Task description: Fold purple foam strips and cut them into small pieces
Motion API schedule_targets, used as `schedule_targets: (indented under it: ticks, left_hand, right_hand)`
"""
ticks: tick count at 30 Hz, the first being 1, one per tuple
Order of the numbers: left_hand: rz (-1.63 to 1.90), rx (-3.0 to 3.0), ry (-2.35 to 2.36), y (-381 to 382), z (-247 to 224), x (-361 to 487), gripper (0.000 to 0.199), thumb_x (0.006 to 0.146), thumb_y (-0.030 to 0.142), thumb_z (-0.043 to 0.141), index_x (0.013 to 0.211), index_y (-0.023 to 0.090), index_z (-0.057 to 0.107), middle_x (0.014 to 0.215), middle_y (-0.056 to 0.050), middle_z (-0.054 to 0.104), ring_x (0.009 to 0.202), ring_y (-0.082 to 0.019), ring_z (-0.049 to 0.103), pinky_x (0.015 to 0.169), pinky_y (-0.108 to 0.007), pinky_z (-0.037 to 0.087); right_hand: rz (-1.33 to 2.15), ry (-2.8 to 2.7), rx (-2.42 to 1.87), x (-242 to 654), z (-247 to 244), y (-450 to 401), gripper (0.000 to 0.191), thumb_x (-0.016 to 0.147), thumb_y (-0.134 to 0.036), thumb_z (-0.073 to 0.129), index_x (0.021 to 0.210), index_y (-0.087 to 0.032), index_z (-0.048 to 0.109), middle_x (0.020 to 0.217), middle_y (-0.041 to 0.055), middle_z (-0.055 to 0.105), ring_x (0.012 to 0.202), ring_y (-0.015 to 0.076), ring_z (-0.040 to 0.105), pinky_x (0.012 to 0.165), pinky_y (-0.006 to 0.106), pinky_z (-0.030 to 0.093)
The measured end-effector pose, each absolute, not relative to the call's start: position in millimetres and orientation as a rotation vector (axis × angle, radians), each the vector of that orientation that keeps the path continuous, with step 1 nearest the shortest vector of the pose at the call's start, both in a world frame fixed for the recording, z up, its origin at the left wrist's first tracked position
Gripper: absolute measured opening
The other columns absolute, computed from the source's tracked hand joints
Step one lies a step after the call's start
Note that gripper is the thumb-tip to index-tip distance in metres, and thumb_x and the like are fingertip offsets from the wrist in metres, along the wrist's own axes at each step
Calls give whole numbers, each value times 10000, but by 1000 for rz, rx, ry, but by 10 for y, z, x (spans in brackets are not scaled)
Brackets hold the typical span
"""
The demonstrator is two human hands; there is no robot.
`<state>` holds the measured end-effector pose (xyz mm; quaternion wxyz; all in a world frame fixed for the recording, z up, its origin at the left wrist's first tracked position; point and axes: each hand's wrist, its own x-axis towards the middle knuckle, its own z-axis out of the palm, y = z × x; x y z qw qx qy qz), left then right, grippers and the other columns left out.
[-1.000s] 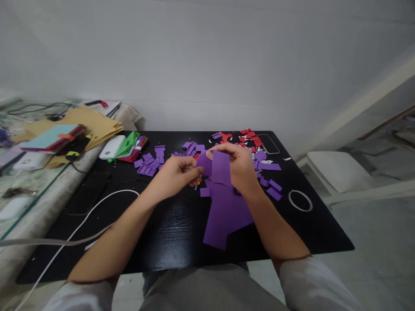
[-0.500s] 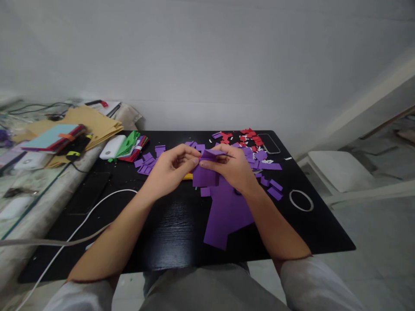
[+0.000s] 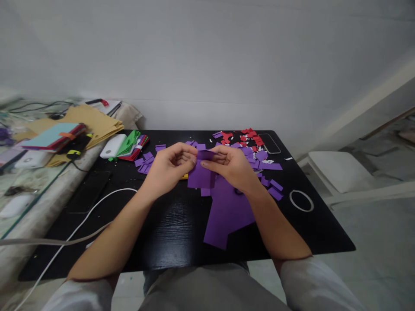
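Fingers [image 3: 189, 164] of both hands are on the small folded purple paper piece [image 3: 197, 177]: here's the left hand [image 3: 168, 170] pinching its upper left, the right hand [image 3: 236, 167] gripping the upper right, thumbs towards us! The piece hangs below the fingertips, over the black rectangular desk [image 3: 171, 242], just beside the large flat purple paper sheet [image 3: 227, 211] lying there.

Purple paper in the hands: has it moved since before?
Yes, the held purple paper has shifted left, judged against the big purple sheet on the table.
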<state>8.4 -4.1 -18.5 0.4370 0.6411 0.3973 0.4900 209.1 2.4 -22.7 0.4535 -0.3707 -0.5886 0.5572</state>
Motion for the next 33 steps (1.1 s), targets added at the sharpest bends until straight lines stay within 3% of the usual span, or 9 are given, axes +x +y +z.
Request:
schedule_targets:
  ticks: [4, 13, 17, 24, 28, 33]
  left_hand:
    - [1230, 1605, 983, -43, -181, 90, 174, 810, 232, 774, 962, 156, 734, 766, -11, 696, 666, -115, 630, 628, -232, 531]
    - [1268, 1626, 989, -61, -145, 83, 242, 756, 247, 833, 972, 172, 755, 932, -52, 777, 755, -144, 691, 691, -252, 570]
    - [1307, 1588, 999, -61, -111, 69, 249, 716, 229, 856, 941, 171, 768, 904, -44, 785, 780, -156, 711, 723, -255, 589]
    - [1107, 1561, 977, -86, -68, 42, 237, 746, 302, 884, 910, 171, 776, 813, -30, 767, 680, -135, 678, 642, -235, 556]
    - [1139, 1565, 954, -78, -87, 23, 198, 779, 330, 870, 893, 195, 778, 783, -20, 749, 675, -139, 665, 634, -244, 541]
    - [1314, 1770, 948, -49, -98, -25, 141, 789, 307, 864, 896, 231, 813, 937, -52, 738, 882, -191, 669, 791, -301, 551]
  right_hand:
    - [1323, -1411, -938, 2102, -258, 49, 401, 650, -373, 970, 916, -201, 725, 845, 22, 773, 788, 186, 747, 773, 347, 632]
    - [1335, -1432, -896, 2102, -226, 30, 390, 682, -393, 951, 968, -214, 754, 854, 23, 787, 798, 192, 762, 807, 364, 643]
    - [1340, -1436, -914, 2114, -225, 24, 405, 659, -399, 963, 954, -211, 760, 839, 21, 781, 831, 207, 775, 854, 388, 649]
    - [1240, -1461, -927, 2074, -240, 20, 328, 677, -413, 948, 858, -206, 770, 840, 30, 792, 755, 182, 755, 727, 333, 646]
    - [1269, -1471, -867, 2083, -211, 3, 266, 747, -399, 906, 903, -223, 780, 919, 35, 806, 871, 192, 774, 854, 360, 651]
    - [1211, -1481, -836, 2103, -177, -39, 290, 752, -418, 904, 926, -234, 764, 957, 36, 796, 939, 205, 765, 916, 382, 639]
